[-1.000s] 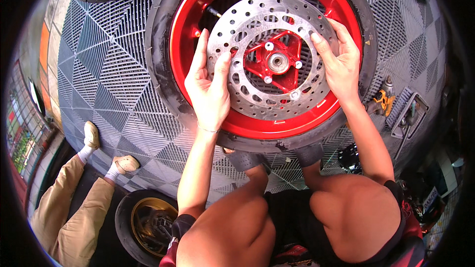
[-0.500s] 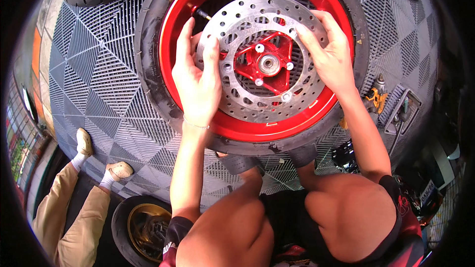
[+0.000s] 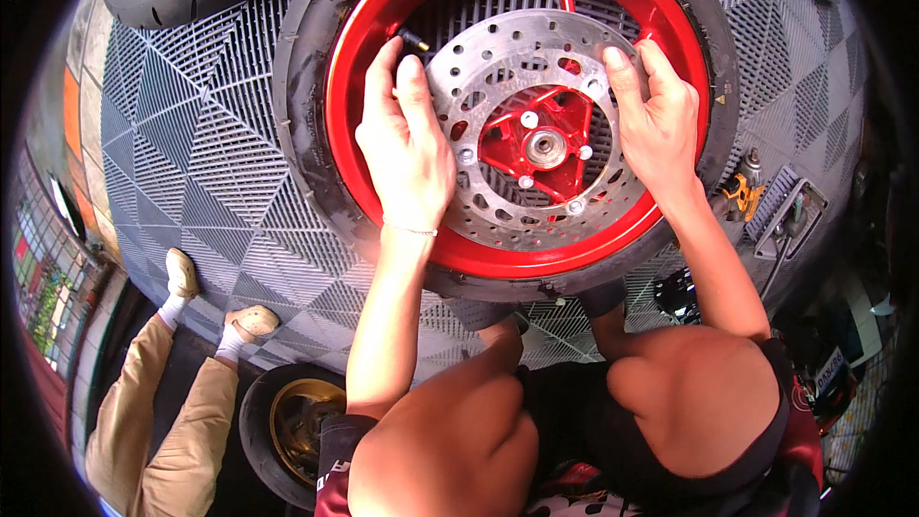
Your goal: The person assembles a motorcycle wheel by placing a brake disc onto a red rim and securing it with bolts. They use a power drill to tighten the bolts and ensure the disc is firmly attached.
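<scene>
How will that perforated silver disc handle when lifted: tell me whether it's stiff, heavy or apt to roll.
The perforated silver disc should stay stiff, since it looks like metal plate. It may feel fairly heavy for its thinness, though the many holes probably trim some weight. Its round outline suggests it could roll if stood on edge.

The thumb of your left hand [image 3: 410,158], earlier across the face of the perforated disc [image 3: 503,43], is now drawn back to its left outer edge. The thumb of your right hand [image 3: 661,120] sits nearer the upper-right edge. The valve stem [image 3: 414,39], previously meeting the disc's outline, shows clear.
</scene>
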A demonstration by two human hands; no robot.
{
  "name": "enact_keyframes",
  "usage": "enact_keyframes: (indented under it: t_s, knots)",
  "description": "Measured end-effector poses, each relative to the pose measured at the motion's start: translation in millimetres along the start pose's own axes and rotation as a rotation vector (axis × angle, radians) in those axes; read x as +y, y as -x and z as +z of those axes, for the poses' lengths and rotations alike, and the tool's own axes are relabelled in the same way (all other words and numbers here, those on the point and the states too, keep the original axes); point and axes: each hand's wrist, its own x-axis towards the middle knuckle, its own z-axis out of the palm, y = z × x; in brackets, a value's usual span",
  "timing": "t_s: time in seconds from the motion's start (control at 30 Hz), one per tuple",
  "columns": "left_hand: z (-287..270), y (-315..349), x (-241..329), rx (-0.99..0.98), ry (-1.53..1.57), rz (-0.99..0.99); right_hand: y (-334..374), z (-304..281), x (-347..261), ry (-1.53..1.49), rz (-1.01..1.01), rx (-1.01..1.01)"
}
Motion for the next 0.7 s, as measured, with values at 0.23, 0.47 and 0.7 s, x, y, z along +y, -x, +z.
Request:
enact_keyframes:
  t_s: [0.23, 0.47, 0.7]
  knots:
    - [-3, -1, 6, -0.055, -0.09, -0.057, -2, -5, -13, 0.041, 0.076, -0.052]
    - [-9, -5, 12, -0.139, -0.228, 0.018, -3, -5, -11, 0.056, 0.107, -0.107]
    - [-13, -8, 10, -0.257, -0.209, -0.032, -3, -10, -7, 0.024, 0.116, -0.155]
